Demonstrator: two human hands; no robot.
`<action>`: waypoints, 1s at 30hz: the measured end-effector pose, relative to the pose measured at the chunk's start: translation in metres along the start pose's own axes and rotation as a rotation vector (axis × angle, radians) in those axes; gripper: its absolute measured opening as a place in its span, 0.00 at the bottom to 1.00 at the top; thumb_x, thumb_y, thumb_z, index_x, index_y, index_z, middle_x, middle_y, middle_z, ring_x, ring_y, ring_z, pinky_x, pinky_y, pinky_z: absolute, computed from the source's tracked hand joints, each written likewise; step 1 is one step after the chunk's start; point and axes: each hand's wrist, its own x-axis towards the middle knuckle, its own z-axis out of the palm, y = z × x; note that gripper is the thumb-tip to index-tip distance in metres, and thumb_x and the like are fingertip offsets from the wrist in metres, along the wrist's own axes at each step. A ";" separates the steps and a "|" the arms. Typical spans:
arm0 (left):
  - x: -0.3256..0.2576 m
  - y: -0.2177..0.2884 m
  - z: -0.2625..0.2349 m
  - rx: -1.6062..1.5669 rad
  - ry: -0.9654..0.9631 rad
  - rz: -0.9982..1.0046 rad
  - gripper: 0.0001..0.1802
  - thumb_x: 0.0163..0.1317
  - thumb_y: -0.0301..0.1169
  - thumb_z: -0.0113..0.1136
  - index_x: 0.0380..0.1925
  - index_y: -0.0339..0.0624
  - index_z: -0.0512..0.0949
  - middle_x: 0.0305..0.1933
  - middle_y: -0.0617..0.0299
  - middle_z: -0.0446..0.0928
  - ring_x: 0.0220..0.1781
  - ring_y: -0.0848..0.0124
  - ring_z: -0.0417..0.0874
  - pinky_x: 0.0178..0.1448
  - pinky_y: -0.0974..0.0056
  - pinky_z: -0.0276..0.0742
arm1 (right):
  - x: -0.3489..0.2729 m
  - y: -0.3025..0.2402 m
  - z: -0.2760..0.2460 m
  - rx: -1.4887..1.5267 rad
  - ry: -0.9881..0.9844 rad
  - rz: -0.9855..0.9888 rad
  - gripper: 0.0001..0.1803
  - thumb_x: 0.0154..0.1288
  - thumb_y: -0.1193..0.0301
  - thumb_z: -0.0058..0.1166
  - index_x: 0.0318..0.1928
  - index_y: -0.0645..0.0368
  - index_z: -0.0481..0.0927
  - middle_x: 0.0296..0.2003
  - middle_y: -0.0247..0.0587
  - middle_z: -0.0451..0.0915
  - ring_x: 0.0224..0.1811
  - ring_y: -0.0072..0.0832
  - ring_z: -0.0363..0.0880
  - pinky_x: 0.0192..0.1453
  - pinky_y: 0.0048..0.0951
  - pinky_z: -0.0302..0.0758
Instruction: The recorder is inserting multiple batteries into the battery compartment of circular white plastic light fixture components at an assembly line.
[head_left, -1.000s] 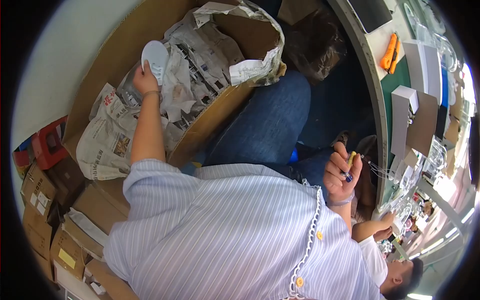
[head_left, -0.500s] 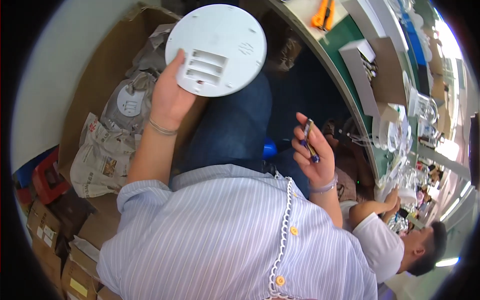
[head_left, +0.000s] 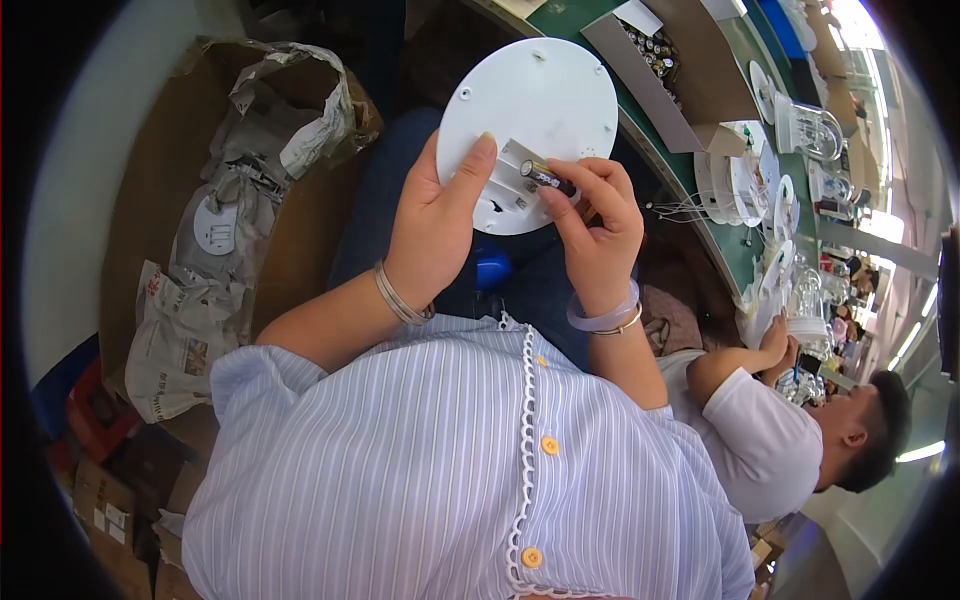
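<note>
My left hand (head_left: 440,215) grips the near left edge of a white round base (head_left: 530,95), thumb on top beside the battery compartment (head_left: 515,155). The base is tilted, its compartment side toward me. A dark battery with a silver end (head_left: 547,178) is pinched between thumb and fingers of my right hand (head_left: 603,225). It lies over the compartment slots, at least touching or very close to them; whether it is seated I cannot tell. Parts of the slots are hidden behind the battery and fingers.
At left stands a cardboard box (head_left: 300,240) with crumpled newspaper (head_left: 180,340) and another white round base (head_left: 215,228). On the green bench (head_left: 560,18) at right are an open box of batteries (head_left: 655,55), white discs with wires (head_left: 735,190) and clear domes (head_left: 808,130). A co-worker (head_left: 760,430) sits at right.
The white base has moved right and nearer to my right hand. My right hand has come up and inward, bringing a battery to the compartment. My view has shifted.
</note>
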 end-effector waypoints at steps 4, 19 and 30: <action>-0.003 -0.007 0.003 -0.006 -0.023 -0.031 0.16 0.58 0.35 0.46 0.43 0.37 0.66 0.38 0.61 0.72 0.37 0.79 0.73 0.39 0.75 0.70 | -0.005 -0.001 -0.008 -0.131 -0.003 -0.054 0.10 0.42 0.79 0.59 0.30 0.62 0.77 0.29 0.33 0.70 0.19 0.12 0.61 0.20 0.11 0.59; 0.003 -0.019 -0.005 0.062 0.036 -0.005 0.16 0.46 0.20 0.57 0.38 0.35 0.70 0.36 0.58 0.74 0.36 0.74 0.76 0.39 0.72 0.72 | -0.008 0.010 -0.025 -0.200 0.082 0.173 0.36 0.38 0.70 0.63 0.50 0.64 0.60 0.38 0.39 0.67 0.33 0.20 0.65 0.33 0.15 0.63; -0.009 -0.032 -0.010 0.255 0.002 0.007 0.15 0.47 0.22 0.58 0.37 0.34 0.70 0.34 0.58 0.75 0.35 0.75 0.76 0.36 0.73 0.73 | -0.017 0.035 -0.010 0.214 -0.082 0.392 0.28 0.43 0.71 0.61 0.43 0.66 0.62 0.37 0.43 0.72 0.39 0.24 0.71 0.43 0.23 0.68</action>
